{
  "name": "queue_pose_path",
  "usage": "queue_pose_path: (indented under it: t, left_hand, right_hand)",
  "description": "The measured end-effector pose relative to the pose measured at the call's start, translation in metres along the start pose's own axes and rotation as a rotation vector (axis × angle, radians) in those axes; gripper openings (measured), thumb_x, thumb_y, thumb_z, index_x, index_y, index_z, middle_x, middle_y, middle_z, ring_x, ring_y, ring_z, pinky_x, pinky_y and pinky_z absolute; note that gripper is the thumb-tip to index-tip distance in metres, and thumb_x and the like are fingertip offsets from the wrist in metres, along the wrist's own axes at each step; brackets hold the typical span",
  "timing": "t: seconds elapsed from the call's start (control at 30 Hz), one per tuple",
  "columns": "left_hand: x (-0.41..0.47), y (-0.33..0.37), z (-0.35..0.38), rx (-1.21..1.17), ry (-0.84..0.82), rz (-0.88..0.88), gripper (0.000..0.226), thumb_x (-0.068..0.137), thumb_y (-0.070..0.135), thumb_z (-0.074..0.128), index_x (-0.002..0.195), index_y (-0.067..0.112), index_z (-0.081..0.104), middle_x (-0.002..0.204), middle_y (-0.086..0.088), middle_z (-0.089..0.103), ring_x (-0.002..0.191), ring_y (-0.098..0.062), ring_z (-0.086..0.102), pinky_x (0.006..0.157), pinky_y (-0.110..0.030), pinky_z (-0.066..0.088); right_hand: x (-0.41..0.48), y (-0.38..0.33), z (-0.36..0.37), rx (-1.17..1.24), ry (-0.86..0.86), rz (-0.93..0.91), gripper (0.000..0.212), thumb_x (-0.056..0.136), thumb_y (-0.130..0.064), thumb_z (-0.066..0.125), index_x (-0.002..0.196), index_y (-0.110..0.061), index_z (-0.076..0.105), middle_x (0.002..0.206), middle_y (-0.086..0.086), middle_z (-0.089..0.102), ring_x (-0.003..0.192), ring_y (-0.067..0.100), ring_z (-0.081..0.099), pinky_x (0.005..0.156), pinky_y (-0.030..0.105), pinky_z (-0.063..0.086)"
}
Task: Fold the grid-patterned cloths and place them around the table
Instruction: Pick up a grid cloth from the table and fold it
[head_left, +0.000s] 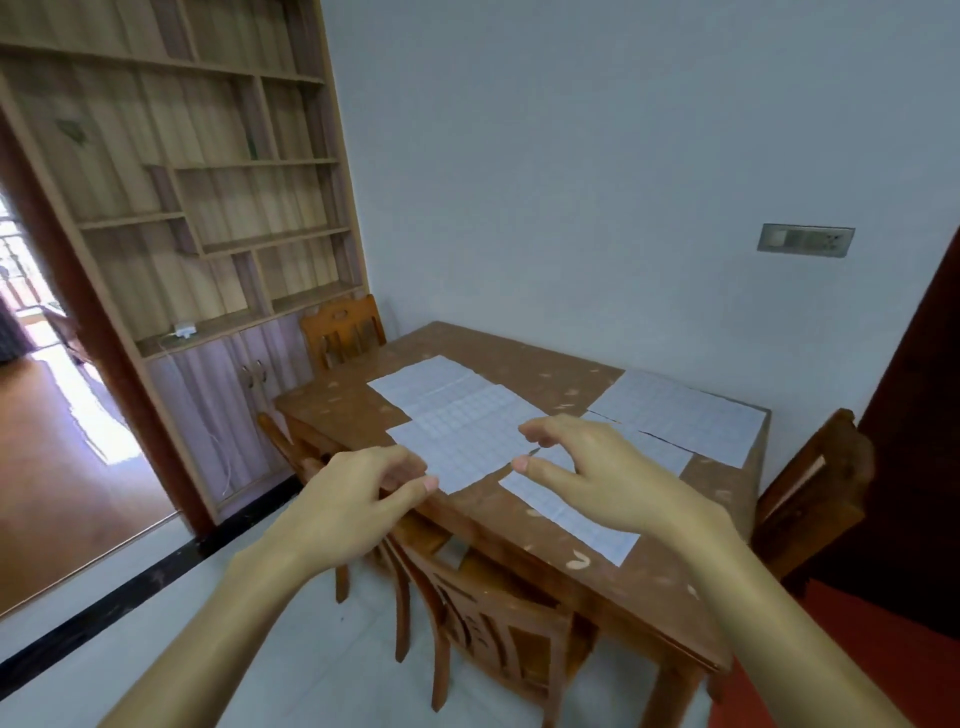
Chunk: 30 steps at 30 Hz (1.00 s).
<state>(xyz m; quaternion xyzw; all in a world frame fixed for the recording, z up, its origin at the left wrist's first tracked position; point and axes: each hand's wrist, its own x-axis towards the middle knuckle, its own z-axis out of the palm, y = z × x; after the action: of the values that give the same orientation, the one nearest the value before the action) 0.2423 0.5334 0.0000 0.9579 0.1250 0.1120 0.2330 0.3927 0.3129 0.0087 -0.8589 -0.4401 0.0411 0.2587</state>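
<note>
Although the pale wooden shelf unit (208, 208) and the carved wooden chairs fill the left of the view, the work sits on the brown, mottled wooden table (332, 410), and it looks barely begun: every cloth in sight lies flat, and none appears neatly folded or set at a place.

Toward the far left corner of the tabletop lies a thin white square cloth with a faint blue grid (426, 382), creased along old fold lines. Overlapping its near side is a second, similar grid cloth (467, 441), its near corner reaching the tabletop's left edge. The left hand (358, 499) is at that corner, fingers curled and thumb close to forefinger; whether it actually pinches the fabric I cannot tell.

The right hand (597, 467) hovers over the middle of the tabletop, fingers spread and bent, thumb and forefinger apart, grasping nothing. Beneath it a long narrow grid strip (576, 525) runs toward the near edge; it may be a half-folded piece. Another narrow piece (654, 449) lies beyond, and a large flat grid sheet (680, 415) sits by the far right corner.

All look light, limp and papery, apt to slide on the smooth top. Folding and distributing remain.
</note>
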Motion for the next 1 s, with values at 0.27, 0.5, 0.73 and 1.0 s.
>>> queue_pose_path:
  t: [0.27,0.5,0.73,1.0]
  left_hand:
    - [0.061,-0.101,-0.021,0.023,-0.006,-0.059,0.038,0.095,0.055,0.052,0.121,0.031,0.065,0.115,0.016,0.068,0.103,0.002,0.062,0.093,-0.025,0.053]
    - [0.114,-0.224,-0.063,0.037,-0.013,-0.065,0.041,0.095,0.057,0.050,0.122,0.031,0.064,0.115,0.015,0.068,0.103,0.000,0.063,0.094,-0.027,0.053]
    - [0.167,-0.342,-0.121,0.049,-0.023,-0.077,0.041,0.096,0.056,0.049,0.124,0.031,0.064,0.118,0.014,0.067,0.106,0.000,0.062,0.096,-0.028,0.053]
    - [0.220,-0.459,-0.128,0.042,-0.089,-0.139,0.039,0.096,0.054,0.050,0.125,0.030,0.061,0.116,0.014,0.066,0.103,-0.001,0.061,0.094,-0.028,0.053]
  right_hand:
    - [0.119,-0.012,0.060,0.036,-0.061,-0.029,0.059,0.095,-0.061,0.048,0.144,-0.028,0.045,0.145,-0.012,0.050,0.129,0.002,0.048,0.106,0.032,0.047]
    - [0.233,-0.061,0.115,0.020,-0.066,-0.031,0.056,0.097,-0.053,0.049,0.146,-0.024,0.045,0.145,-0.008,0.052,0.131,0.005,0.048,0.105,0.024,0.039]
    - [0.349,-0.114,0.163,0.022,-0.065,-0.022,0.054,0.096,-0.055,0.050,0.141,-0.024,0.050,0.141,-0.007,0.056,0.125,0.006,0.053,0.104,0.026,0.043]
    - [0.466,-0.136,0.218,0.075,-0.142,-0.033,0.050,0.097,-0.050,0.054,0.140,-0.026,0.052,0.139,-0.012,0.057,0.120,0.001,0.056,0.081,0.007,0.040]
